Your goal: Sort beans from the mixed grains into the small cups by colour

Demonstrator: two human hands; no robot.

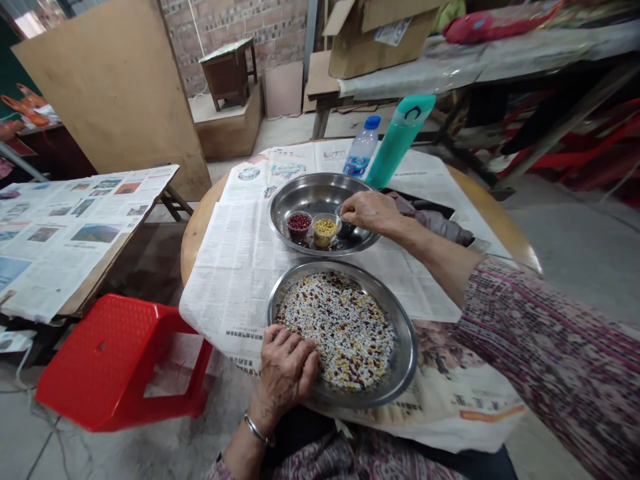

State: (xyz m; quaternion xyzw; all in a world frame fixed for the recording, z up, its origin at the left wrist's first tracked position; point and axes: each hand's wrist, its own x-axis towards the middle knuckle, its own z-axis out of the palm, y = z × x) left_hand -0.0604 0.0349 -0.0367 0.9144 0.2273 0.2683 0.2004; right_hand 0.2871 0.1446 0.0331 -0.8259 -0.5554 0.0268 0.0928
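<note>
When I look down: my left hand (287, 373) lies open on the mixed beans (345, 327), with the fingers a bit bent and not gripping. My right hand (367, 213) is pinched shut just over the dark cup (345, 231). I cannot tell if a bean is in the pinch.
Where things are: the mixed beans fill the near steel plate (406, 347). The far steel plate (320, 190) holds the red cup (299, 225), the yellow cup (325, 230) and the dark cup. Both plates sit on newspaper (240, 267) on the round desk (197, 243).
How they feel: the beans look small, hard, light and slippery, so I would pick them with my fingertips. The cups look light; I would hold them by the rim.
How many: 2 hands, 2 steel plates, 3 cups and 2 bottles. There are too many beans to count.
Near me: a red plastic stool (115, 360), the water bottle (361, 148) and the green bottle (400, 140).
</note>
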